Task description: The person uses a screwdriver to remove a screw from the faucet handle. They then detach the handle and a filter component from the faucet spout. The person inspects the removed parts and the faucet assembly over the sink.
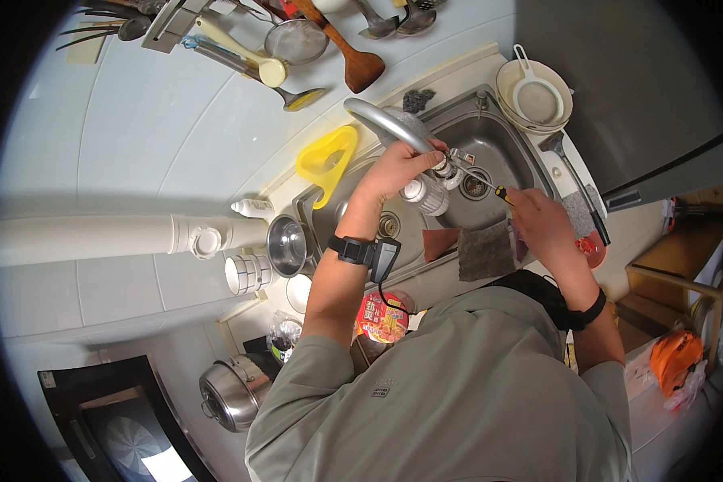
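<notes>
My left hand (400, 169) grips the outlet end of a curved metal faucet spout (391, 123), thumb and fingers around it. A white faucet-mounted water filter (426, 195) with a ribbed body hangs there over the double-bowl steel sink (506, 153). In my right hand (539, 223) is a screwdriver (503, 194) with a yellow and black handle. Its thin shaft points up and left to a small metal fitting (461, 156) beside the spout's end. Whether the tip sits in a screw is too small to tell.
Cloths (488, 253) hang over the sink's front edge. A yellow triangular strainer (328, 162) and a steel bowl (287, 244) stand left. Right are stacked bowls with a sieve (536, 99) and a long-handled spatula (578, 181). A wooden spatula (363, 69) hangs above among utensils.
</notes>
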The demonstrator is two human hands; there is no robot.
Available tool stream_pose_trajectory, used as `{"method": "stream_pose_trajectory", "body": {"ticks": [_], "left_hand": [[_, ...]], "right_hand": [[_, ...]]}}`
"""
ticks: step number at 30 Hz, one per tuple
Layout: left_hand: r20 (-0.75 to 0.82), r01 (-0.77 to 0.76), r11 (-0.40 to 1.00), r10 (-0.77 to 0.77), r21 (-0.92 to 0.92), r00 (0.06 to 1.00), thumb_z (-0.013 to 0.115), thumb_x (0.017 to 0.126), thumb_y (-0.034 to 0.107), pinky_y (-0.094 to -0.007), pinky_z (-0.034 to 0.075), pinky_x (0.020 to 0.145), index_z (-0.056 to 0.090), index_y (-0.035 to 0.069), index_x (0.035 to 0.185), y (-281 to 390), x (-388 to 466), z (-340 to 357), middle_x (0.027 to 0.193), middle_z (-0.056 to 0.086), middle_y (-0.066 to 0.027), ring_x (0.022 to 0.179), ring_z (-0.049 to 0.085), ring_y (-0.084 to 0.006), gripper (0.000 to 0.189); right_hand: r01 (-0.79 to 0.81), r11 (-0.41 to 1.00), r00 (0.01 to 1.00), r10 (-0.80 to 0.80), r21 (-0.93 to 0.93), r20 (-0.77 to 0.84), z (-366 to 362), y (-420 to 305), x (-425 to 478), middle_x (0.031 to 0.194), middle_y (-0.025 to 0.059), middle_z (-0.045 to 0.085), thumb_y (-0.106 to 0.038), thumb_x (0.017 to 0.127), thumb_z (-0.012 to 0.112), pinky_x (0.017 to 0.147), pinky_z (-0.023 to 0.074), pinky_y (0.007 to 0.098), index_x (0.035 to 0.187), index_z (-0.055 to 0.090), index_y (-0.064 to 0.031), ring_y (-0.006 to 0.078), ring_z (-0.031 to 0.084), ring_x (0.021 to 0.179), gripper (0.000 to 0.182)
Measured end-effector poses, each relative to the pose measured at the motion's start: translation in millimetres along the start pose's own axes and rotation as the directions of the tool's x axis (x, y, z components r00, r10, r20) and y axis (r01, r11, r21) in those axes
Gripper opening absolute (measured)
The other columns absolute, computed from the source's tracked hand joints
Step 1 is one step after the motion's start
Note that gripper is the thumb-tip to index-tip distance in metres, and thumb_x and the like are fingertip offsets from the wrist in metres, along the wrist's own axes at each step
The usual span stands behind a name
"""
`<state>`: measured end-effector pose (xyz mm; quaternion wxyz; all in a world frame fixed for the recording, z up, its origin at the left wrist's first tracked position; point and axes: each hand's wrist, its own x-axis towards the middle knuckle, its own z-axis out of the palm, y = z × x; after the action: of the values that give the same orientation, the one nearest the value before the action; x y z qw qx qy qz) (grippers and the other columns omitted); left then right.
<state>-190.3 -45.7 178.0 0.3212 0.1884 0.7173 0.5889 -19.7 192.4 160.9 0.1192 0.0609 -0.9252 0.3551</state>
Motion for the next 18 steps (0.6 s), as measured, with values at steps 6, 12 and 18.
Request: {"method": "stream_pose_trajectory", "body": {"ticks": [6,12,18], "left_hand": [[-0.005,-0.032,0.999,0.032,0.021,0.999,0.063,0.088,0.018,-0.0249,0.044,0.08,0.064,0.001,0.106,1.0,-1.1,1.9,0.094,0.063,0.0003,0.088,0.055,-0.0087,0.025],[-0.002,-0.004,1.0,0.004,-0.017,1.0,0.062,0.088,0.018,-0.0256,0.044,0.082,0.064,0.001,0.106,1.1,-1.5,1.5,0.095,0.063,0.0,0.089,0.055,-0.0093,0.025],[-0.011,-0.005,1.0,0.005,0.007,1.0,0.062,0.088,0.018,-0.0255,0.044,0.081,0.064,0.001,0.106,2.3,-0.9,1.8,0.094,0.063,-0.0001,0.089,0.054,-0.0095,0.025]], "right_hand": [[0.055,0.993,0.995,-0.064,-0.105,-0.08,2.0,-6.1,-1.9,0.087,0.0116,0.059,-0.008,0.081,0.06,0.062,0.0485,0.0415,0.113,0.056,-0.0091,0.034,0.059,0.075,0.032],[0.108,0.989,0.986,-0.12,-0.1,-0.118,-2.3,-8.1,0.5,0.086,0.0109,0.058,-0.006,0.08,0.061,0.06,0.0486,0.0412,0.112,0.056,-0.0079,0.0338,0.059,0.073,0.033],[0.115,0.989,0.985,-0.126,-0.094,-0.12,-1.4,-8.0,-0.2,0.086,0.0106,0.057,-0.004,0.079,0.061,0.059,0.0482,0.0411,0.111,0.056,-0.0076,0.0333,0.059,0.072,0.033]]}}
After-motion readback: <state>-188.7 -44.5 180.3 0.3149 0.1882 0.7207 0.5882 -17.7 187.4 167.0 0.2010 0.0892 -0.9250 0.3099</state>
